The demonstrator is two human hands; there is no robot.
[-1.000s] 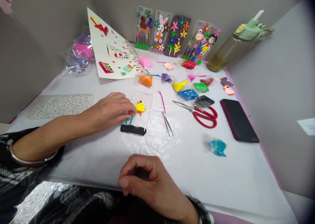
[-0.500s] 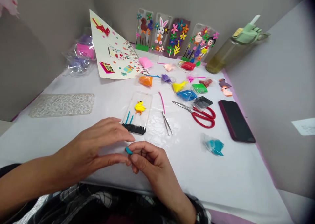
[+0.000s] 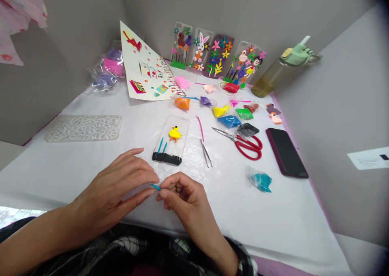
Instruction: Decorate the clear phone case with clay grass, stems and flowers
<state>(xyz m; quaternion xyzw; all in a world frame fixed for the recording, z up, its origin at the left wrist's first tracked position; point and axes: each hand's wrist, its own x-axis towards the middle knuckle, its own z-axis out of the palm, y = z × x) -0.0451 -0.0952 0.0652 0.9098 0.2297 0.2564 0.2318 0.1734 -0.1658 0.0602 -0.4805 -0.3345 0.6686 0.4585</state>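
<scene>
A small teal strip of clay (image 3: 155,186) spans the gap between my two hands near the table's front edge. My left hand (image 3: 121,185) pinches its left end between thumb and fingers. The thumb and index finger of my right hand (image 3: 182,195) grip the other end, with the remaining fingers curled. Just beyond my hands lies a clear phone case (image 3: 179,148) bearing a yellow duck (image 3: 175,134), two teal stalks and a black fringed strip (image 3: 167,158) along its bottom. Tweezers (image 3: 206,153) rest to the right of the case.
Red-handled scissors (image 3: 248,147), a phone (image 3: 286,153) and a bag of teal clay (image 3: 261,181) lie on the right. Several clay packets sit farther back, before decorated cases and a bottle (image 3: 270,77). A textured case (image 3: 83,128) lies left.
My left thumb and fingers have closed onto the teal clay, which now looks longer and thinner. The camera view has shifted slightly.
</scene>
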